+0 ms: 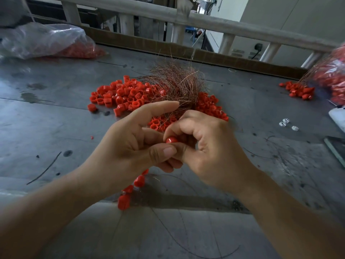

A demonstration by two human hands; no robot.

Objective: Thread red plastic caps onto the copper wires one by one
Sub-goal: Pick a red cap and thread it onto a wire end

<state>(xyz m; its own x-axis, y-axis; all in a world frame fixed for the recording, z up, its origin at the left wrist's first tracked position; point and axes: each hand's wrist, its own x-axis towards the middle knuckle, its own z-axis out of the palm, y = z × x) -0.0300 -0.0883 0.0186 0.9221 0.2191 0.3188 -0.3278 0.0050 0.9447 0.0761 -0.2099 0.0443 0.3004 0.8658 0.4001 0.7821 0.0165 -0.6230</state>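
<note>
Over table (pixel 56 118), left hand (pixel 130 141) and right hand (pixel 211 144) pinch 1 red cap (pixel 172 140).

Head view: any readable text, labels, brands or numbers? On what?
None. No print shows on the bag, the red caps, the cardboard or the table.

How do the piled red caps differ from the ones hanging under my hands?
The piled caps lie loose, many in a heap on the table; the hanging caps are few, strung in a row below the left hand. Piled caps face every way; hanging caps line up. Both are red plastic.
</note>
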